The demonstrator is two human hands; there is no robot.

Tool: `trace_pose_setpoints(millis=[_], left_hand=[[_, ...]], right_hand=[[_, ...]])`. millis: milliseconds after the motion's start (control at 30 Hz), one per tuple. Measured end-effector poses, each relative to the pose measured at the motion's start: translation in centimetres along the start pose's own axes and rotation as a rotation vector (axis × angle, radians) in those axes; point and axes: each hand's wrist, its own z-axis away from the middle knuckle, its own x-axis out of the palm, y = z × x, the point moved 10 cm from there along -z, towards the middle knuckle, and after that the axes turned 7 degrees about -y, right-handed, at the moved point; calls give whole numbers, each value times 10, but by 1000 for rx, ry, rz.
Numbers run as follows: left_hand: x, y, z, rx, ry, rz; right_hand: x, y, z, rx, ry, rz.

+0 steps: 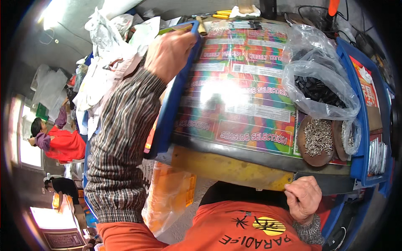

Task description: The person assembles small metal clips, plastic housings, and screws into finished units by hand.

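Note:
My left hand (169, 54) reaches over the far end of a blue tray (167, 117) at the table's left side. Its fingers are curled and closed near the tray's rim; whatever they hold is hidden. Down at the table's front edge, by the yellow strip (234, 169), is my right hand (303, 198). Its fingers are bent and pressed together, and I cannot make out anything in them. Small metal screw-like pieces (318, 136) fill a round brown dish to the right. Behind them an open clear plastic bag (293, 77) holds many small black parts.
A colourful printed sheet (251, 90) covers the tabletop. Thin metal rods (377, 157) lie in a blue tray (356, 125) on the right. White plastic bags (104, 71) pile up at left. Yellow-handled tools (222, 15) lie at the back. Two people are in the left background.

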Motion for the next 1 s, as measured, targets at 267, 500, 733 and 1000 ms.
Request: trace_pose_setpoints(millis=[267, 500, 733, 1000], left_hand=[[-6, -66, 143, -302, -245, -42], [5, -108, 207, -569, -426, -49], [51, -131, 231, -579, -664, -201], [57, -146, 231, -571, -652, -96]], right_hand=[[0, -7, -2, -20, 67, 26], [1, -11, -5, 21, 89, 46], [-2, -14, -3, 36, 115, 89], [-5, -11, -6, 3, 57, 40]])
